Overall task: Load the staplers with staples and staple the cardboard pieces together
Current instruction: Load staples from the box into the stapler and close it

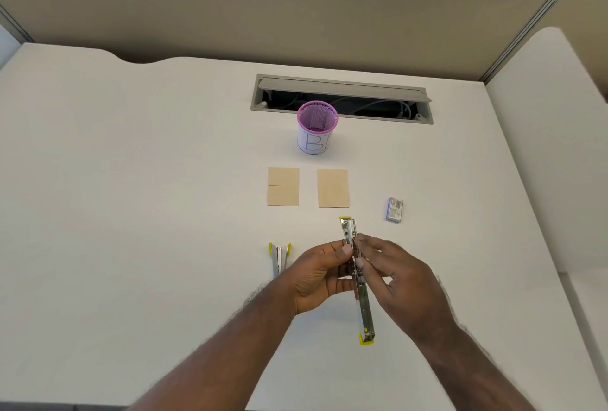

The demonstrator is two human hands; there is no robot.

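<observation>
A slip or a pinched fingertip is judged the main risk, since the opened stapler (357, 279) is held in mid-air above the desk (131, 180) and its sprung metal parts could snap shut, or staples be spilled. It is swung out nearly straight, silver with yellow ends, gripped near its hinge by the left hand (320, 275), fingers curled round it, while the right hand (399, 282) pinches at the channel. A second stapler (279, 257) lies to the left; two cardboard pieces (283, 186) (332, 188) lie farther off, the staple box (394, 209) to the right.
</observation>
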